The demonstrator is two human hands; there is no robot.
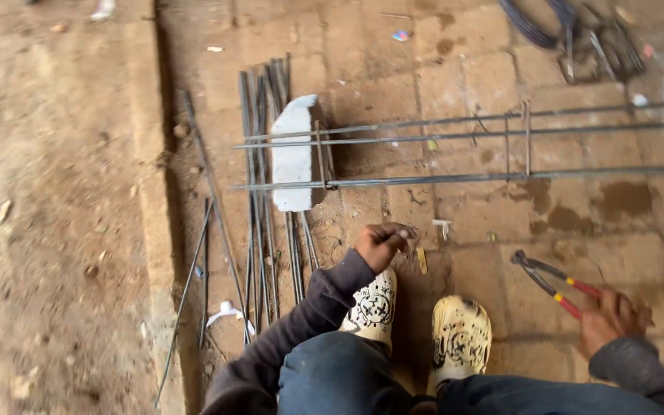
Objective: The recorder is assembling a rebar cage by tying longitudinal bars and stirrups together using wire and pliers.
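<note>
A rebar cage (pixel 463 150) of long thin steel rods tied with square stirrups stretches from the centre to the right edge of the frame, its near end propped on a pale concrete block (pixel 295 154). A bundle of loose rods (pixel 263 192) lies on the brick-paved floor (pixel 470 61) left of centre, running top to bottom. At lower right, the right hand (pixel 609 319) is closed around the red-and-yellow handles of dark steel pincers (pixel 551 280), jaws parted and pointing up-left. At lower centre, the left hand (pixel 382 242) is curled, fingertips pinching something small I cannot make out. Mud-spattered pale clogs (pixel 416 319) stand between them.
</note>
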